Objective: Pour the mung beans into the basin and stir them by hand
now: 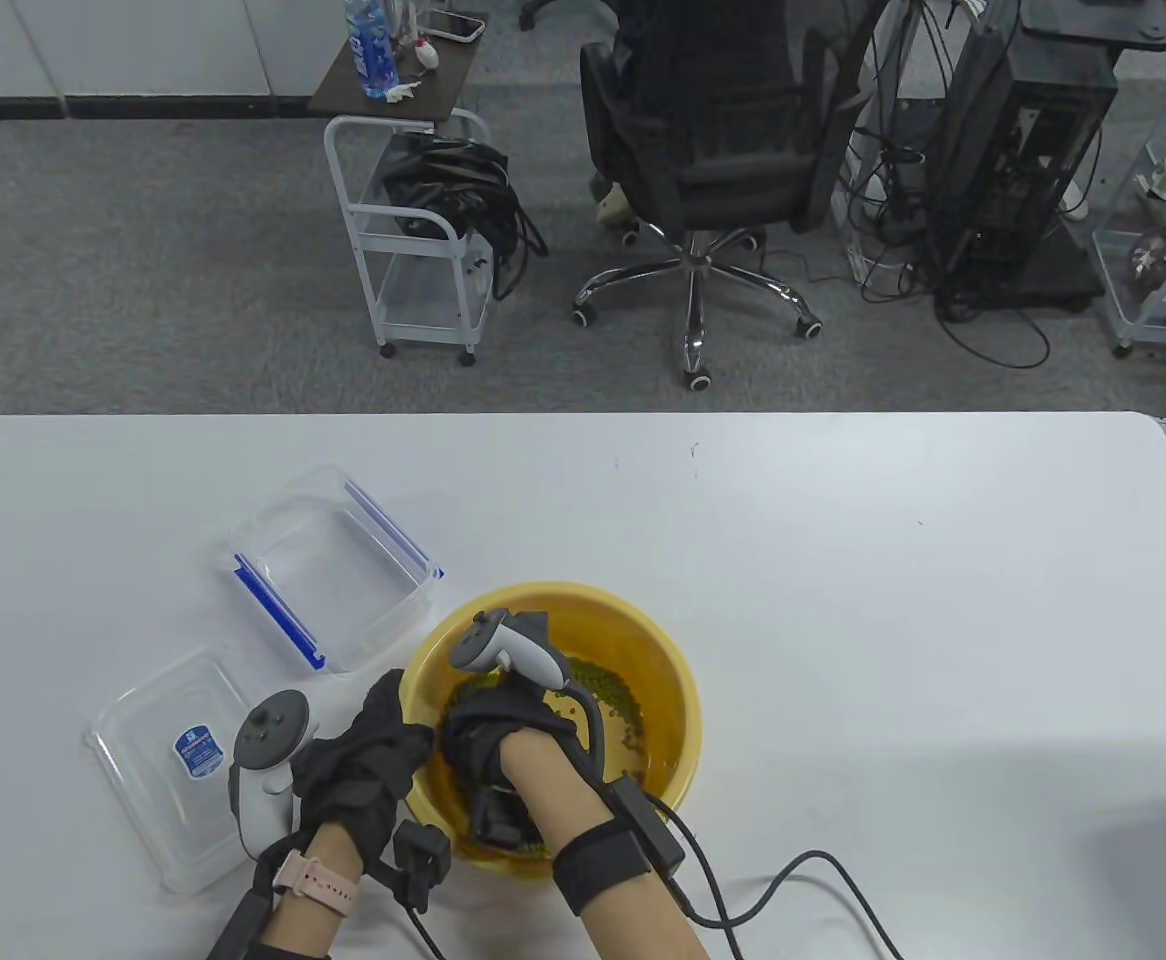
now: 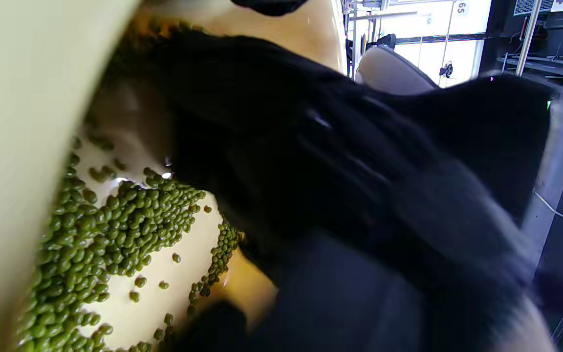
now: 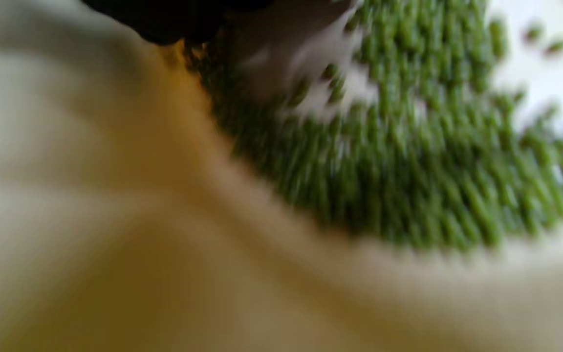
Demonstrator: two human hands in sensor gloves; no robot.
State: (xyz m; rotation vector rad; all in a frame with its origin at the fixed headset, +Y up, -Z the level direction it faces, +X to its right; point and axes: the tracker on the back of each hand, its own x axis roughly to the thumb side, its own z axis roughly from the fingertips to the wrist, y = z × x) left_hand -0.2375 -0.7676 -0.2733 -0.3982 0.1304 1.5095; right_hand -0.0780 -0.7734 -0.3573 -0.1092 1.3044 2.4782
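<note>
The right hand (image 1: 503, 730) reaches down inside the yellow basin (image 1: 668, 665), working among the mung beans (image 2: 115, 225) on its floor; whether its fingers are curled I cannot tell. The left hand (image 1: 363, 765) grips the basin's near rim, likely to steady it. Beside them on the table (image 1: 843, 560) sit the emptied clear container (image 1: 333, 565) and its lid (image 1: 178, 755).

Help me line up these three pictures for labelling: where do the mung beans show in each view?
Table view: the mung beans lie on the floor of the yellow basin, beyond the right hand.
Left wrist view: lower left, beside the dark glove.
Right wrist view: blurred green mass, upper right.
Shared landmark: the basin's yellow inner wall, seen in all three.
</note>
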